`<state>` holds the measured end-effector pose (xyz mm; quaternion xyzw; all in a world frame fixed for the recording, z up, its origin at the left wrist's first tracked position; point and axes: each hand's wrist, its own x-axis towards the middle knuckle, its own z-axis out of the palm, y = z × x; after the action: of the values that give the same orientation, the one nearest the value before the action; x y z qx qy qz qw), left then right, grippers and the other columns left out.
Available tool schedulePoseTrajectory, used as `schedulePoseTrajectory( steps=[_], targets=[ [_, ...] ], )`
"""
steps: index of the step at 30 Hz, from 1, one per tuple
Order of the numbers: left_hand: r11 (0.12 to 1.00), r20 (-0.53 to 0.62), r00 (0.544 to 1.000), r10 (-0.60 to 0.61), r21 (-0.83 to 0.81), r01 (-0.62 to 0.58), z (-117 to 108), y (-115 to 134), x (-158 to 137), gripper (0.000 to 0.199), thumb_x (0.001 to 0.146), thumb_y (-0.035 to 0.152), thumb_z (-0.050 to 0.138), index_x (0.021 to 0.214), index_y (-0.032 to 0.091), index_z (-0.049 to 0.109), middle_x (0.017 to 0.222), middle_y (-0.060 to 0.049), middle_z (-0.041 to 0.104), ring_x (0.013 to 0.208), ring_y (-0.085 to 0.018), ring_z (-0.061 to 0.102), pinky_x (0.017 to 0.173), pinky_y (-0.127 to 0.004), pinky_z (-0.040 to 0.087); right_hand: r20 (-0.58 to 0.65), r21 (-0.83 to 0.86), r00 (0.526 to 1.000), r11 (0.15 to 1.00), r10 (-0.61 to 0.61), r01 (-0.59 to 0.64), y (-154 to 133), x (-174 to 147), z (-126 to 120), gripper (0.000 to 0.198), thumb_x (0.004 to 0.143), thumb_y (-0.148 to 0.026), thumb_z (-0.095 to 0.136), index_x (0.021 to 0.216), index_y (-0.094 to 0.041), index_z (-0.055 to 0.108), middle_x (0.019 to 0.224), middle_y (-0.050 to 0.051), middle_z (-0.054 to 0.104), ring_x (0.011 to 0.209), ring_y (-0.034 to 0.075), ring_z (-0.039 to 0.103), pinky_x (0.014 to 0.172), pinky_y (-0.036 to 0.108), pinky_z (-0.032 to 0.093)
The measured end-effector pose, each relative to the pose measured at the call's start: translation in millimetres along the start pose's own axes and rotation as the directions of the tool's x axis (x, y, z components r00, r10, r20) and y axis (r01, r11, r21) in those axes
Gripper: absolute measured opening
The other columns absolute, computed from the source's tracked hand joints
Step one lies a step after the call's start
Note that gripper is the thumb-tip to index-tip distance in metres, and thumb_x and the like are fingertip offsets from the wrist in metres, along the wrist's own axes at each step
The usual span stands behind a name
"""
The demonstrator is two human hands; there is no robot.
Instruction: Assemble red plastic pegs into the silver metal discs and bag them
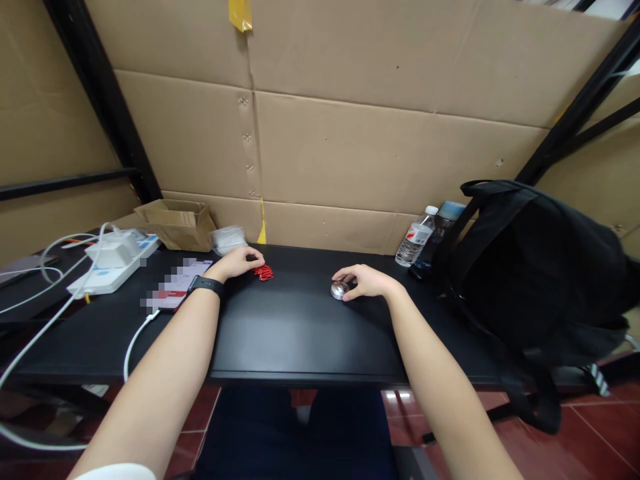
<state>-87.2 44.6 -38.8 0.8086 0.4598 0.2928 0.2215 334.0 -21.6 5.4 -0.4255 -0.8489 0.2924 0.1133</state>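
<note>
My left hand point(237, 262) reaches over the black table with its fingers curled together at a little heap of red, thin looped pieces point(265, 273). Their exact kind is too small to tell, and whether a piece sits between the fingertips is hidden. A dark watch band is on that wrist. To the right, my right hand point(367, 281) has its thumb and fingers around a small, round, shiny silver metal piece point(339, 291), which rests on the tabletop.
At left lie a phone point(185, 285) on a white cable and a power strip point(107, 270) with a plug. Behind them stand an open cardboard box point(183, 230) and a clear plastic packet point(229, 239). A water bottle point(415, 239), a darker bottle point(449, 217) and a black backpack point(530, 267) occupy the right.
</note>
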Motion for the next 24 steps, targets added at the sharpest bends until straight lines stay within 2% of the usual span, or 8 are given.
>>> schedulePoseTrajectory(
  steps=[10,20,24],
  targets=[
    [1.0,0.006,1.0,0.016,0.017,-0.016,-2.9,-2.9,0.4,0.041,0.072,0.059,0.071,0.082,0.02,0.078,0.099,-0.008,0.078,0.096,-0.026,0.071,0.093,-0.037,0.053,0.002,-0.001,1.0,1.0,0.01,-0.01,0.5,0.0,-0.5,0.063,0.062,-0.031,0.09,0.122,-0.026,0.072,0.115,0.004,0.076,0.107,0.025,0.07,0.094,0.034,0.052],
    [1.0,0.019,1.0,-0.014,0.02,0.014,-4.1,1.5,0.1,0.045,0.073,0.064,0.066,0.078,0.02,0.075,0.104,-0.009,0.077,0.099,-0.028,0.069,0.095,-0.038,0.052,0.001,0.036,1.0,0.999,-0.015,0.015,-3.4,-0.6,-1.2,0.06,0.064,-0.031,0.088,0.121,-0.025,0.072,0.114,0.005,0.077,0.104,0.024,0.071,0.091,0.033,0.053],
    [0.999,-0.049,0.998,-0.05,0.005,0.05,-7.7,2.1,-0.3,0.05,0.077,0.068,0.061,0.085,0.019,0.071,0.103,-0.009,0.076,0.097,-0.027,0.068,0.093,-0.038,0.051,0.007,0.036,1.0,0.999,-0.004,0.004,-6.8,-1.5,-2.0,0.058,0.065,-0.031,0.087,0.121,-0.023,0.072,0.114,0.005,0.077,0.103,0.023,0.071,0.09,0.032,0.053]
  ],
)
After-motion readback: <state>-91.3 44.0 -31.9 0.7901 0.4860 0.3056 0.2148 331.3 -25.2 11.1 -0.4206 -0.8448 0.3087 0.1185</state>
